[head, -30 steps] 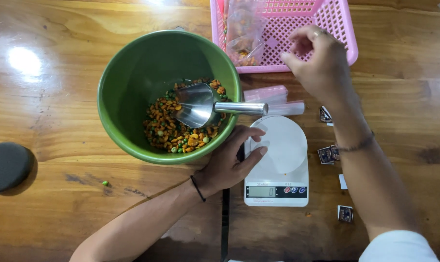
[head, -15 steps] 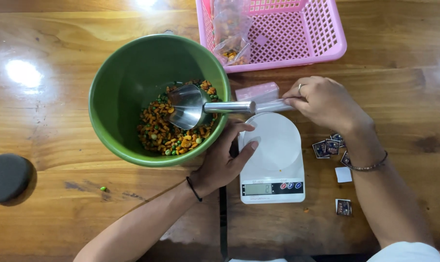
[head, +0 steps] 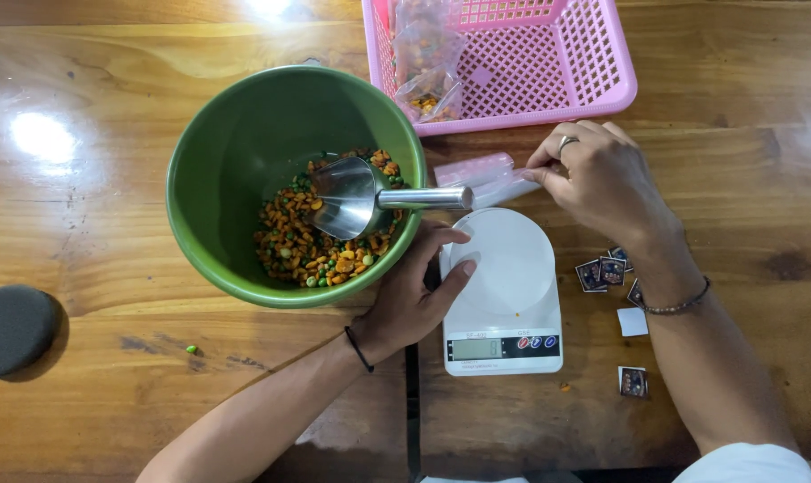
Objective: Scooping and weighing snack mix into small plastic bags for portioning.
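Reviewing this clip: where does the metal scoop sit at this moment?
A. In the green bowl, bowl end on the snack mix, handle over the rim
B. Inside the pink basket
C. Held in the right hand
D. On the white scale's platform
A: the metal scoop lies in the green bowl on the snack mix, its handle pointing over the rim toward the white scale, and neither hand grips it.

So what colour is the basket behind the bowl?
Pink, a perforated plastic basket; the head view shows it plainly, beyond the green bowl.
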